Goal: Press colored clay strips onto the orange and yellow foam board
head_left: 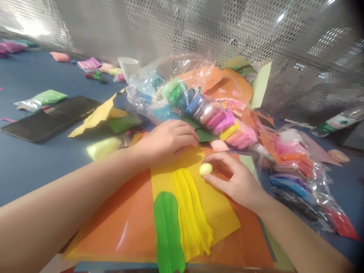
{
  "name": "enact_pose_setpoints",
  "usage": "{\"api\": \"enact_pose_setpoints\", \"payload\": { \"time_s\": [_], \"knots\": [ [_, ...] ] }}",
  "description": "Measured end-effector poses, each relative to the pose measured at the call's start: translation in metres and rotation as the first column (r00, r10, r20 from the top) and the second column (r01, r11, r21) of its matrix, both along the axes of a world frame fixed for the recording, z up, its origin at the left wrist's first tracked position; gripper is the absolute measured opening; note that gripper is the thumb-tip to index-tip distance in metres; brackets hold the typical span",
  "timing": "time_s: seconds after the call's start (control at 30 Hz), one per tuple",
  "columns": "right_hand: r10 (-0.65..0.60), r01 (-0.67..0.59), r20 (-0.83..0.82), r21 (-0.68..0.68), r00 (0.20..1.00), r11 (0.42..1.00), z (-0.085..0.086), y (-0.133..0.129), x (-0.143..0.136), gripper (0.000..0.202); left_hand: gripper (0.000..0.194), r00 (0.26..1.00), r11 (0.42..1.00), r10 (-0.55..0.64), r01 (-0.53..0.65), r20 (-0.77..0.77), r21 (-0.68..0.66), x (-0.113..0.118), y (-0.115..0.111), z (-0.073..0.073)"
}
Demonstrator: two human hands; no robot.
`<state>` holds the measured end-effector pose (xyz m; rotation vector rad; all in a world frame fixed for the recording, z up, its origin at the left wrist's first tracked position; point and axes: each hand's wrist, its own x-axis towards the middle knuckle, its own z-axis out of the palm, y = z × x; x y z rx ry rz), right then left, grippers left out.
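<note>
My left hand [170, 142] lies palm down with its fingers spread over the upper end of a yellow sheet [223, 216]. Between the thumb and fingers of my right hand [233, 178] is a small pale yellow ball [206, 169], held above the sheet's right edge. Below my hands, flattened strips of bright yellow clay [192, 212] run down the sheet. A green clay piece [168, 231] lies against their left side, its lower end reaching past the sheet. Under all this is a large orange sheet [122, 223].
Bagged coloured clay [222, 119] lies behind my hands, and more bags [292, 174] lie at the right. A dark flat tray [51, 115], torn yellow paper [99, 115] and a pale yellow packet [104, 148] are at the left. A bottle [338, 121] lies at the right, near a perforated metal panel [199, 30].
</note>
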<state>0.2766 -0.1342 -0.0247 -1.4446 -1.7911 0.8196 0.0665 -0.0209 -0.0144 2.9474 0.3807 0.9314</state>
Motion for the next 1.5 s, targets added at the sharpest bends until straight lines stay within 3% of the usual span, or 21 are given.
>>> {"api": "enact_pose_setpoints", "payload": {
  "time_s": [0.13,0.23,0.47,0.6,0.77,0.87,1.07,1.27,1.37,1.5],
  "knots": [
    [-0.064,0.054,-0.251,-0.048,0.966,0.997,-0.004,0.003,-0.003,0.038,0.027,0.991,0.993,-0.115,0.117,0.066,-0.029,0.002,-0.013,0.009],
    [-0.087,0.073,-0.319,-0.055,0.944,0.996,-0.003,0.006,-0.006,0.038,0.04,0.984,0.983,-0.174,0.176,0.047,-0.059,0.006,-0.019,0.008],
    [0.042,-0.029,-0.324,0.045,0.945,0.999,0.0,0.009,-0.007,0.041,0.029,0.997,0.989,-0.058,0.064,0.052,-0.136,0.009,-0.021,0.008],
    [0.004,0.023,-0.315,0.081,0.949,0.996,0.001,0.006,-0.007,0.034,0.025,0.998,0.967,-0.013,0.03,0.065,-0.255,0.009,-0.025,0.012],
    [-0.047,0.089,-0.253,0.159,0.966,0.983,0.005,0.003,-0.008,0.025,0.022,0.994,0.909,0.075,-0.034,0.085,-0.415,0.012,-0.033,0.015],
    [-0.076,0.133,-0.3,0.173,0.951,0.976,0.007,0.003,-0.01,0.014,0.02,0.988,0.844,0.131,-0.069,0.079,-0.533,0.015,-0.038,0.017],
    [-0.27,0.228,-0.594,-0.148,0.758,0.963,0.009,0.008,-0.011,0.023,0.027,0.98,0.666,0.191,-0.094,0.047,-0.74,0.021,-0.04,0.017],
    [-0.311,0.307,-0.704,-0.138,0.638,0.942,0.008,0.015,-0.003,0.025,0.033,0.986,0.547,0.166,-0.095,-0.003,-0.832,0.017,-0.03,0.011],
    [-0.324,0.263,-0.681,-0.195,0.657,0.945,0.009,0.014,-0.003,0.033,0.035,0.998,0.521,0.059,-0.016,0.017,-0.853,0.015,-0.029,0.009],
    [-0.272,0.155,-0.586,-0.243,0.764,0.958,0.009,0.013,-0.011,0.054,0.044,0.996,0.567,-0.056,0.087,0.067,-0.819,0.017,-0.034,0.01]
  ]
}}
